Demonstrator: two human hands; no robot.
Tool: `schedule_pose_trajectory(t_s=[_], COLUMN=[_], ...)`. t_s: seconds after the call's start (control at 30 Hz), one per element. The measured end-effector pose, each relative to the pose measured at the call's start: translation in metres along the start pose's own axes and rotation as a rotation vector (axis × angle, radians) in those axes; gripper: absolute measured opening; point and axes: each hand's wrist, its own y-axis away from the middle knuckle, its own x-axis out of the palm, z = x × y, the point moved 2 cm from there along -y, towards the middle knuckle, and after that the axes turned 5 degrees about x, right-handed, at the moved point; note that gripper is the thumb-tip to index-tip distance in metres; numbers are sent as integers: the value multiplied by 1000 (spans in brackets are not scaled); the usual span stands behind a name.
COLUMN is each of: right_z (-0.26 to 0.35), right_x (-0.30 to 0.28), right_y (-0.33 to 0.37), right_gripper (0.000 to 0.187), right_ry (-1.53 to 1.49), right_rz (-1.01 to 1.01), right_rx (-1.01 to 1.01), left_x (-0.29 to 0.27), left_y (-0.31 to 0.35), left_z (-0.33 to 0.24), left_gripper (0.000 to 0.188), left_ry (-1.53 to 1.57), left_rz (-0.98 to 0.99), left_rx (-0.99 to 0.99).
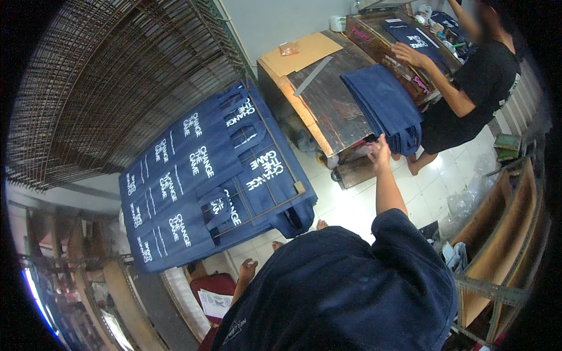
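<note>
My right hand [379, 153] reaches forward with its fingers apart, at the near edge of a folded stack of navy cloth bags [383, 99]. Whether the fingertips touch the stack I cannot tell. The stack lies on a dark worn wooden table [333, 102] and hangs over its edge. My left hand [246, 270] hangs low by my side, fingers loosely bent and nothing visible in it. Close to it is a red chair [219, 284] with a printed paper sheet [215, 304]. Left of me, navy bags with white lettering [181, 169] lie in overlapping rows on a metal rack.
Raised wire racks [129, 76] stand above the bags. A co-worker [480, 88] in black stands at a second table, right, one hand [410, 55] above a navy bag. Brown cardboard [310, 51] lies on the near table. Shelving [497, 234] stands at right; white floor tiles [351, 205] lie between.
</note>
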Motion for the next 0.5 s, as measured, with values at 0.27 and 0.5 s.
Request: schedule_pose_trajectory(t_s=[0.27,0.5], right_z=[56,30], right_x=[27,61], right_y=[-14,-26], right_gripper=[107,81], right_ry=[-480,-789], right_rz=[256,328], right_rx=[-69,19], left_x=[-9,-9], left_y=[42,79], left_z=[-13,-44], left_gripper=[48,44], left_ry=[-283,-215], left_rz=[-53,-118], left_rx=[123,-6])
